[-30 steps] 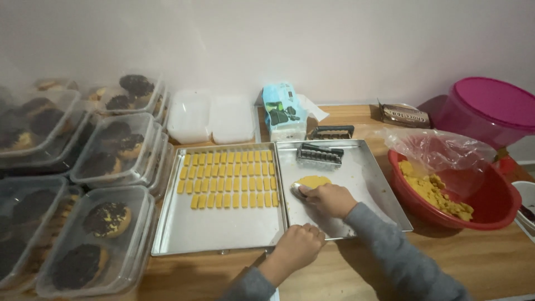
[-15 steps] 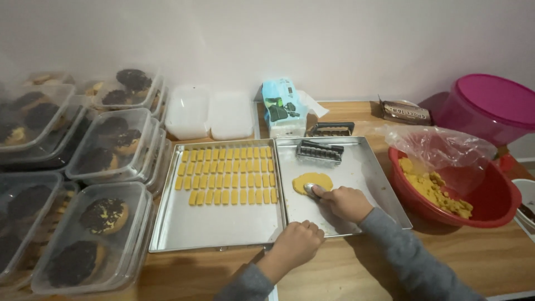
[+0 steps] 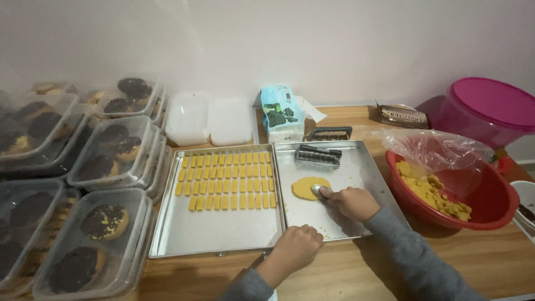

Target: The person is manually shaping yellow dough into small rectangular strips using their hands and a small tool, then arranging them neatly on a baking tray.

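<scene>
**On the right tray: flattening a patch of yellow dough**

On the wooden tabletop point(image 3: 345, 273) two shallow metal trays sit side by side. My right hand point(image 3: 353, 202) is curled around a small metal spoon point(image 3: 319, 190), pressing its bowl into a flat round of yellow dough point(image 3: 306, 187) near the middle of the right tray point(image 3: 368, 167). My left hand point(image 3: 294, 248) is closed into a loose fist, holding nothing, resting on the front edge where the trays meet. A ridged metal cutter point(image 3: 317, 155) lies at the back of the right tray. The left tray point(image 3: 214, 231) holds neat rows of small yellow dough bars point(image 3: 227, 179). To my right, a red bowl point(image 3: 485, 203) holds more dough under a clear plastic bag point(image 3: 440, 153). Stacked clear boxes of dark-topped cookies point(image 3: 106, 223) fill the left side.
</scene>
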